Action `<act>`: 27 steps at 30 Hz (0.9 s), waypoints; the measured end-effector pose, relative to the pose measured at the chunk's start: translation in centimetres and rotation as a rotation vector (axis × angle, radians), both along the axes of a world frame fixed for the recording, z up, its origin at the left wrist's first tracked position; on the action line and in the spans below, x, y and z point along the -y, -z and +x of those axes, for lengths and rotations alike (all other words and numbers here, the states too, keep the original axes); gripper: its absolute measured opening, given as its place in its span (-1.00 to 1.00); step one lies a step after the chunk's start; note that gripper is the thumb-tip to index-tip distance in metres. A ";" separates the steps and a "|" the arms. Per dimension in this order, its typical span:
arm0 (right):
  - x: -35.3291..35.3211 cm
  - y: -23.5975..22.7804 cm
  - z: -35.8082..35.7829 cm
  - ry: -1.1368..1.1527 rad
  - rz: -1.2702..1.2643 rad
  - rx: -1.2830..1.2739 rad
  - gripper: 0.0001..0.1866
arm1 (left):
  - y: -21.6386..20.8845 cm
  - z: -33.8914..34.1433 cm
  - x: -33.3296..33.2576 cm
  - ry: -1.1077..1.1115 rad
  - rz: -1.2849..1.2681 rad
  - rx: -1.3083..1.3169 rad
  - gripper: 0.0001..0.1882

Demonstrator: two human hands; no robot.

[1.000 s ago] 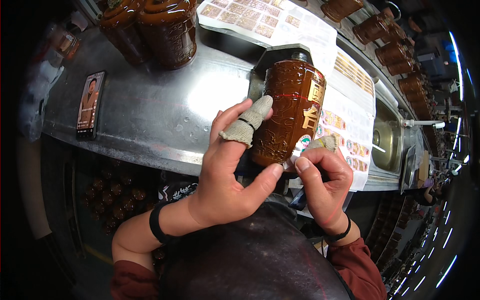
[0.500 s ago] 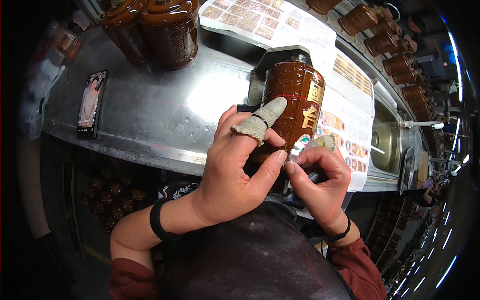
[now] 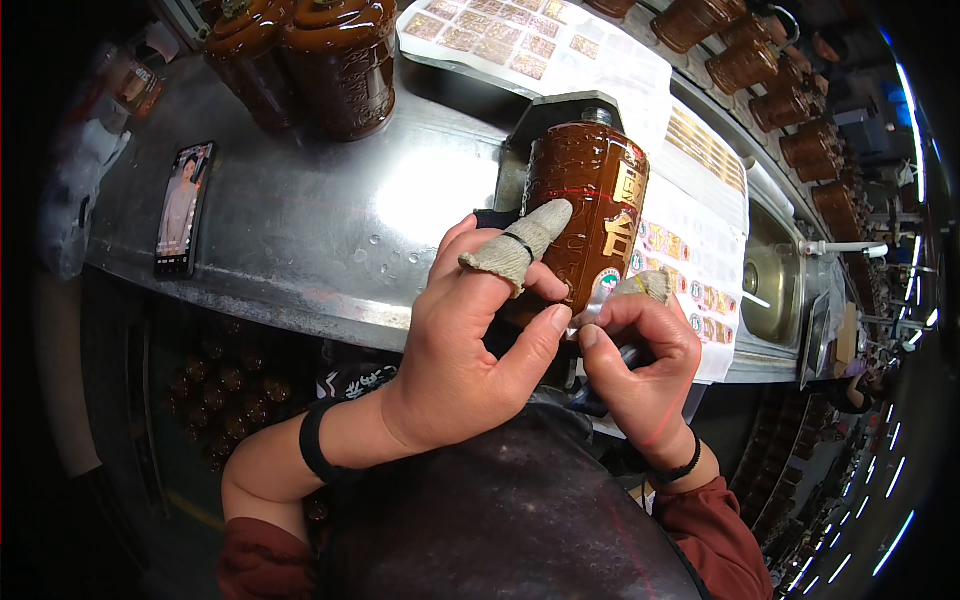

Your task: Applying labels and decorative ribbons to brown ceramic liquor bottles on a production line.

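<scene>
A glossy brown bottle (image 3: 590, 215) with gold raised characters and a small round label lies on its side in a dark metal cradle (image 3: 525, 135), its metallic neck pointing away from me. My left hand (image 3: 470, 320) is closed on the bottle's left side and near end. Its index finger wears a knitted finger sleeve (image 3: 520, 250) and lies along the glaze. At the near end, my right hand (image 3: 645, 360) pinches a thin, pale, film-like piece (image 3: 597, 303) beside the label. That hand also wears a finger sleeve (image 3: 645, 285). The piece's far edge is hard to make out.
Sheets of decals (image 3: 690, 230) cover the right of the metal table (image 3: 300, 230). Large brown bottles (image 3: 340, 75) stand at the back left, near a propped phone (image 3: 183, 210). A sink (image 3: 775, 285) lies to the right. Brown bottles (image 3: 745, 65) line a conveyor at the upper right.
The bottles on the upper-right conveyor have shifted along it. My right fingertips have moved slightly right, away from my left thumb, and more of the pale piece shows. The lying bottle has hardly moved.
</scene>
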State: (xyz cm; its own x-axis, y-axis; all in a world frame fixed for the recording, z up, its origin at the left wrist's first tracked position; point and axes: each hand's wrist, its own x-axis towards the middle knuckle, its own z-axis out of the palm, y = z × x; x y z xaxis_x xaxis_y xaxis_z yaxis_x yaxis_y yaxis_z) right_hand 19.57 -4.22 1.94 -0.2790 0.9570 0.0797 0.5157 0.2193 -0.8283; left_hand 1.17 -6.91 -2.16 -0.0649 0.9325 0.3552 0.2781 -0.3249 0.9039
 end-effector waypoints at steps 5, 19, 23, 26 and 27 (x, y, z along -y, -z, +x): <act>0.1 0.2 0.1 0.002 -0.031 -0.024 -0.89 | -0.4 0.2 -0.2 0.027 0.042 -0.044 -0.59; -0.2 0.0 0.3 -0.067 0.020 -0.018 -0.93 | -0.7 -0.6 -0.8 0.226 -0.160 0.270 -0.32; -0.4 0.0 0.2 -0.125 0.100 0.036 -0.92 | -0.1 -2.4 -0.2 0.247 -0.196 0.313 -0.33; -0.2 0.4 0.1 -0.107 0.109 0.036 -0.89 | 0.8 -2.7 0.3 0.214 -0.255 0.435 -0.36; -0.2 0.4 0.0 -0.105 0.109 0.034 -0.89 | 1.2 -2.9 0.5 0.208 -0.263 0.510 -0.39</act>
